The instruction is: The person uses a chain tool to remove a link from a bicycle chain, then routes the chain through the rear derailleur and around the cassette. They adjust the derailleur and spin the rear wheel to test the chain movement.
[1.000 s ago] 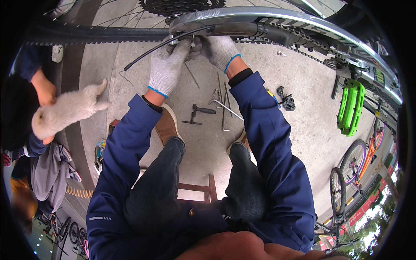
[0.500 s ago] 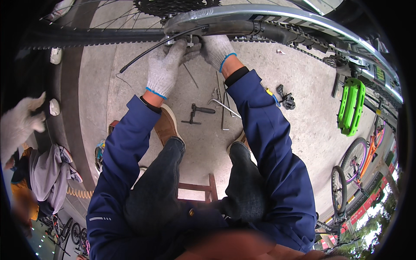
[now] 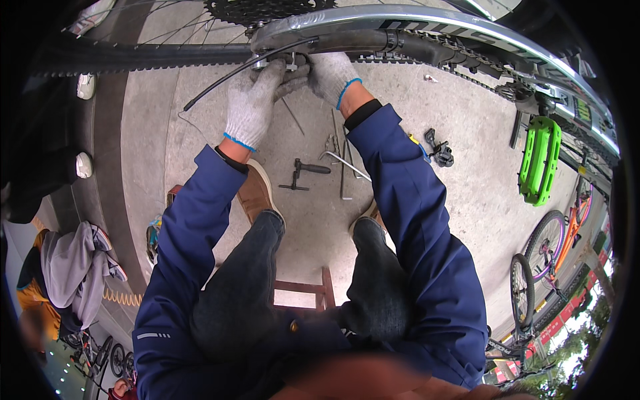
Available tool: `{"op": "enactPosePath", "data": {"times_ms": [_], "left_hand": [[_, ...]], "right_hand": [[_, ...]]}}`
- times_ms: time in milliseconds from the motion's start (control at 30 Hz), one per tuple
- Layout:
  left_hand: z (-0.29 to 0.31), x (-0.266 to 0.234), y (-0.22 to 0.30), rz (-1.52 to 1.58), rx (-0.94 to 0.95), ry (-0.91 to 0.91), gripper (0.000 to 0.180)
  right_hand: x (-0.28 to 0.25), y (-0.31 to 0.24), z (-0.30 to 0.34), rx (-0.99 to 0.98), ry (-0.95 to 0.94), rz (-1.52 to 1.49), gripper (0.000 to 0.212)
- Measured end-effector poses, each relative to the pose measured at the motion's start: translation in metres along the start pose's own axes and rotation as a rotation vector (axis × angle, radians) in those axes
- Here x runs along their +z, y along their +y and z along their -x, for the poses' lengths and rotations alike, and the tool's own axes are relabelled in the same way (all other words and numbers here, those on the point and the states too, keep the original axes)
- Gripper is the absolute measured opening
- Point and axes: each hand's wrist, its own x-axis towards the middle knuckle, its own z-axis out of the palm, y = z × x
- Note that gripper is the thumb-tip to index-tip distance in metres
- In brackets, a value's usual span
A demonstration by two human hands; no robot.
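My left hand (image 3: 252, 105), in a pale knit glove with a blue cuff edge, is closed at the rear axle end of a bicycle frame (image 3: 347, 23). Its fingers curl around a small metal part (image 3: 291, 64) beneath the frame tube; I cannot make out its kind. My right hand (image 3: 331, 79), gloved alike, reaches in from the right beside it, fingers bent and mostly hidden by the tube and the left fingers. A black cable housing (image 3: 230, 79) slants down across my left glove, a thin wire trailing from its end. The toothed cassette (image 3: 267, 12) sits just above.
Between my shoes lie a chain tool (image 3: 303, 175), hex keys (image 3: 345, 173) and a thin rod (image 3: 293, 117). A black bike part (image 3: 440, 150) rests right of my sleeve. A green pedal (image 3: 539, 161) juts out at right. Other bikes (image 3: 557, 247) stand beyond; a bystander's shoe (image 3: 84, 165) is at left.
My hands stay almost where they were at the axle end. At the far left, a pale shape has gone from view and a bystander's dark-clothed leg now shows.
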Motion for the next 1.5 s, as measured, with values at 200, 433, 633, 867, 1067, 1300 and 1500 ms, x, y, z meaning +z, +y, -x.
{"op": "enactPosePath", "data": {"times_ms": [200, 433, 633, 867, 1067, 1300, 1500], "left_hand": [[-0.001, 0.001, -0.001, 0.036, 0.018, 0.01, 0.036], [-0.003, -0.001, -0.003, 0.075, -0.012, 0.0, 0.036], [-0.003, -0.002, -0.003, 0.043, -0.003, -0.025, 0.037], [-0.003, -0.004, -0.003, 0.054, 0.0, -0.027, 0.038], [-0.002, -0.001, 0.0, 0.035, 0.012, -0.033, 0.033], [-0.001, -0.002, 0.0, -0.082, 0.037, 0.0, 0.032], [0.0, -0.002, -0.002, -0.2, 0.075, 0.053, 0.031]], "right_hand": [[-0.01, -0.032, -0.013, 0.879, 0.037, -0.936, 0.024], [-0.008, -0.012, -0.007, 0.374, -0.287, -0.027, 0.021], [0.014, 0.014, -0.002, 0.307, -0.003, -0.263, 0.018], [-0.009, -0.034, -0.014, 0.936, 0.061, -0.941, 0.018], [-0.004, -0.024, -0.011, 0.815, 0.039, -0.913, 0.018], [-0.018, -0.015, 0.003, 0.247, -0.123, -0.059, 0.031], [-0.022, -0.032, 0.008, 0.544, 0.085, -1.005, 0.04]]}}
